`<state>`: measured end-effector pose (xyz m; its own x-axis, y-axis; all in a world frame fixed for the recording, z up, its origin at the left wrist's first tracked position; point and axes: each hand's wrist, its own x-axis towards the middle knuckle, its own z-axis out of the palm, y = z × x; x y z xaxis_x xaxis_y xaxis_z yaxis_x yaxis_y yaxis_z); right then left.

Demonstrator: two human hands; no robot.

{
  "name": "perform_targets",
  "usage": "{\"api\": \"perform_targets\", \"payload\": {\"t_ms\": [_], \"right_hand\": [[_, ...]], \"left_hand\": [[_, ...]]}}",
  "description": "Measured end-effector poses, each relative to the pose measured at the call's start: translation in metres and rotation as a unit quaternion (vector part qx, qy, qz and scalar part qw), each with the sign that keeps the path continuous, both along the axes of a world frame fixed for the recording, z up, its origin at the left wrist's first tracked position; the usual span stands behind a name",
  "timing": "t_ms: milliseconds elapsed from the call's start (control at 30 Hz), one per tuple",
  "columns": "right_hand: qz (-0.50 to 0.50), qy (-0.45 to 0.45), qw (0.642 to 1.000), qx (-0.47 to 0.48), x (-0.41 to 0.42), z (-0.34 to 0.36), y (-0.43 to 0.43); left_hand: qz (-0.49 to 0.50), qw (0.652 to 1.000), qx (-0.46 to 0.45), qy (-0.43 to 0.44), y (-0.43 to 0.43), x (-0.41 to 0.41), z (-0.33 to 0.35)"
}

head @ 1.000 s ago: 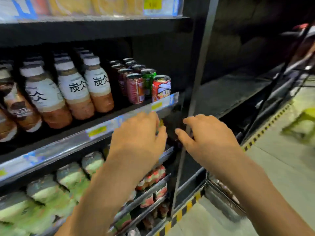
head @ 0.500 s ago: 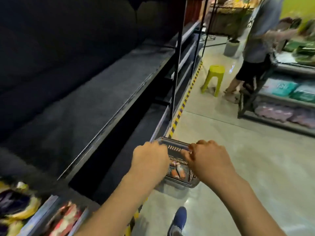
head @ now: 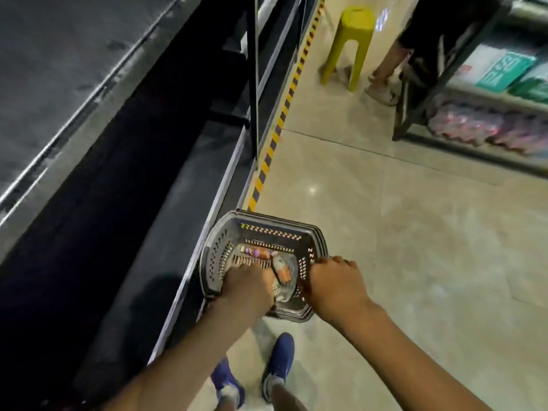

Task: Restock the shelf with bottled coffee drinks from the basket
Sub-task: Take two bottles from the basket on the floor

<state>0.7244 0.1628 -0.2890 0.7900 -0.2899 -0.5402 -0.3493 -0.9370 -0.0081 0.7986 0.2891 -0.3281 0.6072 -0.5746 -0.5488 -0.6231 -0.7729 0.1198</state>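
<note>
Sat on the floor, hard against the base of the black metal shelf (head: 166,203): dark grey slotted plastic basket (head: 268,222). Held two small bottles lying flat: brown-orange labelled coffee bottle (head: 257,252) along the far wall, white-capped orange bottle (head: 282,269) just beside.

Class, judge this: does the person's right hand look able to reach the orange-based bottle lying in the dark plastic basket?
Probably yes: the right hand sits at the dark plastic basket rim, and the orange-based bottle lies uncovered beside it.

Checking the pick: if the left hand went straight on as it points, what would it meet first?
Likely the bottle lying across the basket floor, just beyond the left hand; depth is unclear.
</note>
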Motion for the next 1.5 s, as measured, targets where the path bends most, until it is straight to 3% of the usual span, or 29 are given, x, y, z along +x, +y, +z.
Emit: {"api": "perform_targets", "payload": {"t_ms": [233,400,500,633,733,833,900,967,1133,1233,1267,1333,1500], "right_hand": [[-0.026,0.120,0.992,0.027,0.059,-0.228,-0.030],[-0.059,0.178,0.981,0.048,0.076,-0.398,-0.041],[-0.108,0.189,0.974,0.056,0.085,-0.491,-0.052],[-0.190,0.176,0.962,0.079,0.097,-0.605,-0.063],[-0.273,0.137,0.946,0.108,0.104,-0.685,-0.063],[-0.380,0.090,0.909,0.147,0.113,-0.751,-0.060],[-0.427,0.068,0.891,0.140,0.120,-0.782,-0.058],[-0.456,0.051,0.882,0.107,0.127,-0.803,-0.060],[-0.456,0.001,0.885,0.090,0.119,-0.824,-0.079],[-0.498,-0.003,0.856,0.142,0.107,-0.802,-0.080],[-0.517,-0.006,0.840,0.162,0.103,-0.786,-0.079],[-0.552,-0.016,0.810,0.199,0.094,-0.747,-0.076],[-0.587,-0.051,0.766,0.255,0.080,-0.597,-0.067]], "left_hand": [[-0.015,0.992,0.096,0.075,-0.016,0.064,-0.233],[0.075,0.980,0.128,0.134,-0.018,0.079,-0.396],[0.208,0.957,0.099,0.174,-0.023,0.082,-0.493],[0.479,0.844,0.033,0.240,-0.035,0.087,-0.603],[0.605,0.754,0.004,0.256,-0.039,0.086,-0.671],[0.687,0.675,-0.032,0.268,-0.027,0.073,-0.812],[0.723,0.613,-0.060,0.311,-0.041,0.080,-0.807],[0.750,0.587,-0.079,0.295,-0.054,0.091,-0.773],[0.774,0.597,-0.083,0.194,-0.046,0.085,-0.805],[0.751,0.622,-0.092,0.203,-0.044,0.087,-0.799],[0.724,0.651,-0.085,0.211,-0.046,0.089,-0.780],[0.674,0.696,-0.106,0.224,-0.055,0.096,-0.728],[0.583,0.733,-0.172,0.305,-0.070,0.107,-0.564]]}}
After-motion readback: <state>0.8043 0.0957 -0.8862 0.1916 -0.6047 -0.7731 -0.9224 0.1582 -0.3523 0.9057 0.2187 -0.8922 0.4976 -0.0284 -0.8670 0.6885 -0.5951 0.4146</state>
